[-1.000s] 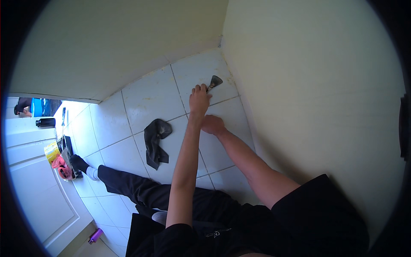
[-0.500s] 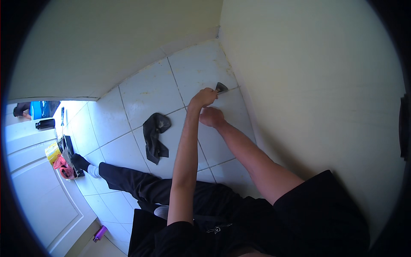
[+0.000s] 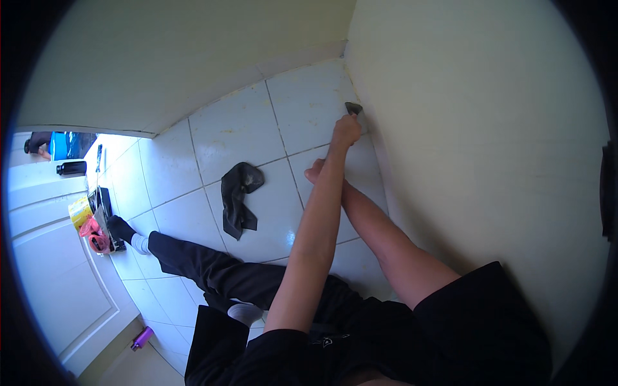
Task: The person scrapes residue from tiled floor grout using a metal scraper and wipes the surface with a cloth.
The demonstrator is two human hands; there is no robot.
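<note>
A putty knife with a dark, flared blade [image 3: 353,107] is in my left hand [image 3: 347,130], its fingers wrapped round the handle. The blade is at the floor tile close to the right wall, near the corner. My left forearm crosses over the right one. My right hand [image 3: 314,171] is closed in a fist at the floor, partly hidden behind the left forearm, and nothing shows in it. Left of my arms a crumpled dark grey cloth [image 3: 238,201] lies on the tiles.
Yellowish stains [image 3: 314,121] mark the tiles near the corner. Walls rise ahead and on the right. At the left are a black bottle [image 3: 71,168], a pink plastic bag [image 3: 96,239], a purple bottle [image 3: 142,338] and a white door [image 3: 58,270]. Another person's arm [image 3: 44,152] shows beyond the wall's end.
My left hand has moved forward and to the right with the putty knife, towards the wall corner. The right hand stays low, now more covered by the left forearm.
</note>
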